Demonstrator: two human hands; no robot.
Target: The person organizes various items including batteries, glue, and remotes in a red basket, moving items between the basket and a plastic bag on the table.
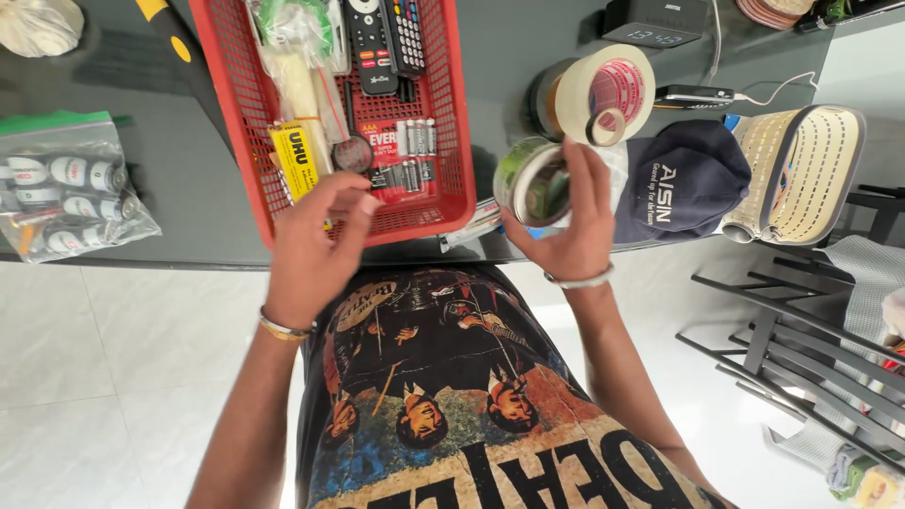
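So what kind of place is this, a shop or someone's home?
Most likely a home. A dark table holds a red basket of remote controls, batteries and glue, with a digital clock and a cap beside it. The right hand holds a roll of tape.

Bright, even daylight is filling the scene, and the white floor tiles [113, 349] below the left hand [316, 240] are glowing pale. The dark surface [179, 170] is reflecting a soft sheen beyond that hand. Soft shadows are falling under the red basket [451, 113]. The right hand [570, 221] is looking sharp. Wide-lens distortion is bending the surface edge and stretching the corners.
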